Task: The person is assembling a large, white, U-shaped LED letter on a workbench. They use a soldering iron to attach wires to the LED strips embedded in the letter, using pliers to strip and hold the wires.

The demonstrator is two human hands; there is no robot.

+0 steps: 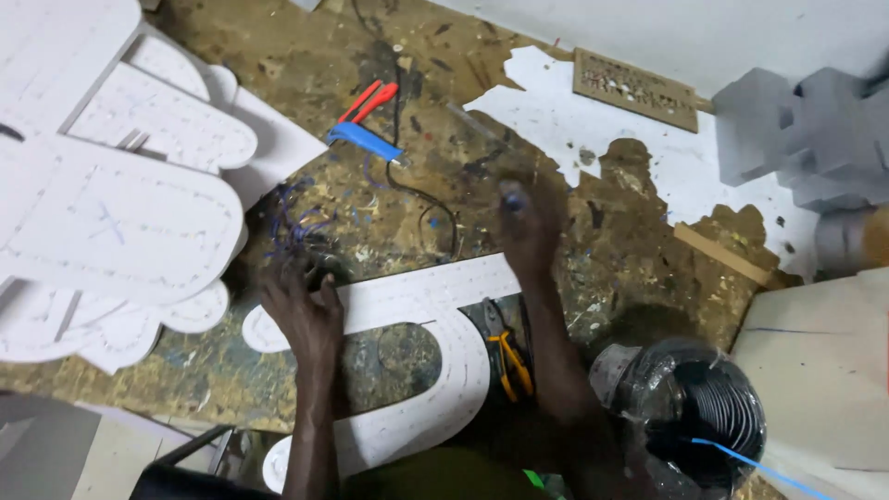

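Wire spool: black coil in clear wrap, bottom rt, nearest the viewer; a thin blue strand runs off it twd the bottom rt corner.
Curved panel: white curved cut-out lies flat on the surface, rows of small holes along it, between the two forearms.
Pliers: yellow-handled pliers lie just beside the panel's rt edge, close to the rt forearm.
Left hand: left hand presses down at the panel's upper-lt end, fingers curled, touching the panel edge; can't tell if it pinches anything. A tangle of thin blue-purple wire bits sits just above it.
Right hand: right hand raised beyond the panel, motion-blurred, fingers bunched shut; smth small & bluish at the fingertips, too blurred to ID.
Surface: worn, paint-stained board surface, littered w/ wire scraps.
Stacked panels: more white rounded cut-outs piled at lt, overlapping.
Cutters: red-handled tool w/ a blue flat piece just beside it, further out, centre-top; a dark cable runs down from there.
Far side: brown perforated board on a white torn sheet, top rt; grey foam blocks at the far rt edge.
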